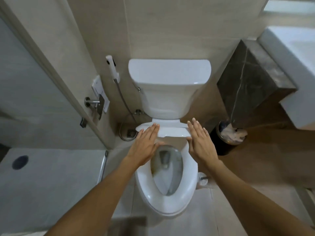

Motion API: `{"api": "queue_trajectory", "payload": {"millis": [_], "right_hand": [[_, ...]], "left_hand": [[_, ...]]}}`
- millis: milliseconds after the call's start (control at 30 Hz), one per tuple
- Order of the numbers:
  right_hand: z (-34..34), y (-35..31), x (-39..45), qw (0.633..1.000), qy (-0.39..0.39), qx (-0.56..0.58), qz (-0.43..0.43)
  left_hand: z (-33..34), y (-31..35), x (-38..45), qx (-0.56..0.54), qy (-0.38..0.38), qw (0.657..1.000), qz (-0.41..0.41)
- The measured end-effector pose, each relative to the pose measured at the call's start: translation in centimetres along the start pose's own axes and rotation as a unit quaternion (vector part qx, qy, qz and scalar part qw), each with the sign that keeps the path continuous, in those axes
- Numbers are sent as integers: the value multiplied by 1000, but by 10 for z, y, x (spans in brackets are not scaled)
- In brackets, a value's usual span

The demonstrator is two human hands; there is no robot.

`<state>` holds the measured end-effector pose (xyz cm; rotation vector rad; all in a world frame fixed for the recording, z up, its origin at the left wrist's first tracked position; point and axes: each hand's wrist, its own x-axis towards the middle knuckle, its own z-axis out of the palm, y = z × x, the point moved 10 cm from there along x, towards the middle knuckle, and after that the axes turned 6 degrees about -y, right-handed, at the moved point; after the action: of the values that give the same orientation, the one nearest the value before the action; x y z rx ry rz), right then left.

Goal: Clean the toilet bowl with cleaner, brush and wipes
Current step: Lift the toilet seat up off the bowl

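Note:
A white toilet stands below me with its seat (189, 176) down and the bowl (166, 169) showing water and brownish stains. The lid (170, 132) is raised toward the cistern (168, 79), seen edge-on. My left hand (146, 145) lies flat with fingers stretched against the lid's left part. My right hand (200, 142) is flat and open at the lid's right edge. Neither hand holds anything. A toilet brush holder (202, 180) shows on the floor right of the bowl, partly hidden by my right forearm.
A black waste bin (228, 138) with crumpled paper stands right of the toilet beside a dark marble block (252, 86). A bidet sprayer (112, 68) with hose hangs on the wall at left. A white basin (293, 65) juts out at right. A glass partition (22, 82) is at left.

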<state>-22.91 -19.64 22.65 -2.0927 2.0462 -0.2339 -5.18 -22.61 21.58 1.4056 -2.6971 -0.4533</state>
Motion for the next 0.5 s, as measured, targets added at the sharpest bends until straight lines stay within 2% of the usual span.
{"api": "queue_trajectory", "payload": {"millis": [167,500], "right_hand": [[-41,1,59,999,8,20,33],[-85,13,173,997,32,63,20]], "left_hand": [[-40,-5,45,15,17,1000,-21],[-92,-25,143,31,7,996,-79]]}}
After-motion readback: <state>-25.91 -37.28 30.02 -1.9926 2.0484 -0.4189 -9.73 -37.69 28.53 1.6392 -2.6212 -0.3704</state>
